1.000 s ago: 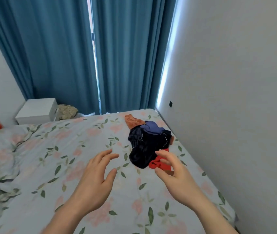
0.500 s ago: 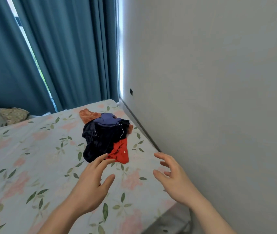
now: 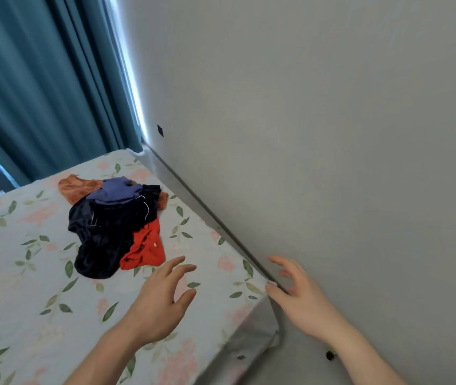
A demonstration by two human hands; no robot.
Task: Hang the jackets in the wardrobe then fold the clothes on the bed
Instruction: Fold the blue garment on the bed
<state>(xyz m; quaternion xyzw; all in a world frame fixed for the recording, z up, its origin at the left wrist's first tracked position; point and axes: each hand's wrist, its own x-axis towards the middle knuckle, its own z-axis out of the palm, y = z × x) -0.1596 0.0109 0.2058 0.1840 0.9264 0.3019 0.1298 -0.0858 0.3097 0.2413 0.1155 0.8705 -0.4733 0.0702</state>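
— Where were the clothes?
— A crumpled pile of clothes lay on the bed, near the wall (dark blue, red, orange, purple pieces).
— And the hands?
— The left hand and right hand hovered short of it, fingers spread, holding nothing.

Teal curtains are seen drawn across the window at the upper left, a bright strip of daylight showing along their right edge. A plain grey wall is seen at right, marked by one small dark square.
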